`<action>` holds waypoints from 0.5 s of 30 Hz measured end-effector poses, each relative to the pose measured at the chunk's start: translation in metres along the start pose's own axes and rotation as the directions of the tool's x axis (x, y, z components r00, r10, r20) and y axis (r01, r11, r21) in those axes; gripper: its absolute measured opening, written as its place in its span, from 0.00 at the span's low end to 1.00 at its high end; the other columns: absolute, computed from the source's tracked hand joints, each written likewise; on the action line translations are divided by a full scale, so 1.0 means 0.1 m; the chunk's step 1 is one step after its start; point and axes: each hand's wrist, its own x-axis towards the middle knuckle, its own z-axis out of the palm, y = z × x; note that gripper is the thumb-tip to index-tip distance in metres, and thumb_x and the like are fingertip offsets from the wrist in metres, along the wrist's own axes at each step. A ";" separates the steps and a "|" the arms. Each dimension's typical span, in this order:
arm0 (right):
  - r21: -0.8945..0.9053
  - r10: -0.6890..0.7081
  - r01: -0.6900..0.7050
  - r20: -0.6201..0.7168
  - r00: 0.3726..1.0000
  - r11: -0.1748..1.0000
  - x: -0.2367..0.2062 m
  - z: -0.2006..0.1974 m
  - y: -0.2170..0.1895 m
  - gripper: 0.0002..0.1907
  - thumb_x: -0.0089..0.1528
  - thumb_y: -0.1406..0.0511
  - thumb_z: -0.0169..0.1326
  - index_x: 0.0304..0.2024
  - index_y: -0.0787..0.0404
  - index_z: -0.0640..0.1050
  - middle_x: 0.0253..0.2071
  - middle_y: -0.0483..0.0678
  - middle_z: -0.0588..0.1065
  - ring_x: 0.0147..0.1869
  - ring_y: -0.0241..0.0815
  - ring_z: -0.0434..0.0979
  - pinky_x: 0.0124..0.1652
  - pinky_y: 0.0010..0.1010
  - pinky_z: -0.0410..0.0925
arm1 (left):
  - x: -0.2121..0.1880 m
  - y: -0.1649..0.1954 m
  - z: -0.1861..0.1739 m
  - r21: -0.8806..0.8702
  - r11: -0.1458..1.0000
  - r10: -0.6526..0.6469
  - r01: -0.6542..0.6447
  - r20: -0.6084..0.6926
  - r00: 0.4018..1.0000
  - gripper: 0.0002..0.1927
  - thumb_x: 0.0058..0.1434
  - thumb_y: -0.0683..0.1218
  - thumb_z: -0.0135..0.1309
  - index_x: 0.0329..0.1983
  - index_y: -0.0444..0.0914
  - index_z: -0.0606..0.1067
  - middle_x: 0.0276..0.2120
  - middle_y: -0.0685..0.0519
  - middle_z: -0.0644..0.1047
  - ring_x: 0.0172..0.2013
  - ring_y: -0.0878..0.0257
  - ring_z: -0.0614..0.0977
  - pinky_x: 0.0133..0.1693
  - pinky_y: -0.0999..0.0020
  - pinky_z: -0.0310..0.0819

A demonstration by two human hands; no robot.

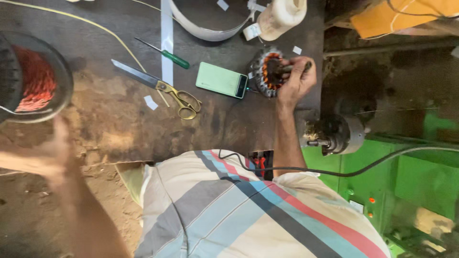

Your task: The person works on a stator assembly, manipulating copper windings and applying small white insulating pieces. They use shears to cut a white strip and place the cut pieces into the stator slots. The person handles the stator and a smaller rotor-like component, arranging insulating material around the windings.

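My right hand (297, 79) is closed around a dark tool, and the tip pokes into the round motor core (267, 71) with its orange copper wire. The core sits on the dark workbench (110, 119), very near the right edge. My left hand (50, 153) is blurry down by the big spool of red wire (31, 79). I cannot tell if it is open or holding something.

I think a hard push with the tool could scratch the thin wire or slide the core off that edge, because there is only a gap and a grey machine (337, 134) below it. The green phone (221, 80) lies just beside the core and could get bumped. Its black cable (306, 169) runs across my striped shirt and could snag my arm.

The scissors (160, 88) lie open in the middle, blades pointing left, with a green screwdriver (165, 54) near them. A careless sweep of my left arm could hit them. The most open room is the bare bench between the scissors and my body.
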 end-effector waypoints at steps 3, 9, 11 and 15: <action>0.176 0.289 -0.385 0.409 0.866 0.906 -0.29 0.59 -0.12 0.19 0.73 0.53 0.46 0.40 0.61 0.74 0.31 0.46 0.78 0.32 0.34 0.79 0.29 0.21 0.67 | -0.18 0.57 -0.05 -0.077 0.997 0.026 -0.026 0.007 1.000 0.43 0.62 0.61 0.68 0.72 0.41 0.62 0.60 0.43 0.65 0.61 0.48 0.70 0.60 0.40 0.71; -0.311 0.421 -0.808 0.903 -0.087 0.500 -1.47 2.12 -0.33 0.15 0.65 0.50 0.49 0.40 0.53 0.76 0.25 0.44 0.79 0.20 0.29 0.73 0.19 0.21 0.65 | -0.28 1.28 -0.40 -0.024 0.999 -0.018 0.034 0.485 0.874 0.43 0.54 0.65 0.71 0.65 0.39 0.68 0.62 0.44 0.70 0.63 0.46 0.70 0.62 0.40 0.59; -0.320 0.269 -0.800 0.941 -0.206 0.507 -1.78 2.31 -0.42 0.22 0.69 0.50 0.51 0.35 0.62 0.76 0.25 0.44 0.78 0.21 0.28 0.70 0.20 0.20 0.61 | -0.29 1.32 -0.46 0.018 0.993 -0.106 0.116 0.563 0.819 0.38 0.53 0.62 0.70 0.59 0.38 0.73 0.59 0.45 0.74 0.62 0.46 0.73 0.64 0.41 0.60; -0.464 0.285 -0.649 0.885 -0.368 0.603 -1.87 2.49 -0.50 0.23 0.68 0.50 0.53 0.34 0.64 0.78 0.23 0.43 0.74 0.18 0.28 0.70 0.17 0.21 0.61 | -0.35 1.31 -0.46 0.006 0.963 -0.235 0.271 0.515 0.824 0.28 0.56 0.56 0.70 0.51 0.35 0.76 0.50 0.45 0.79 0.55 0.48 0.79 0.65 0.46 0.63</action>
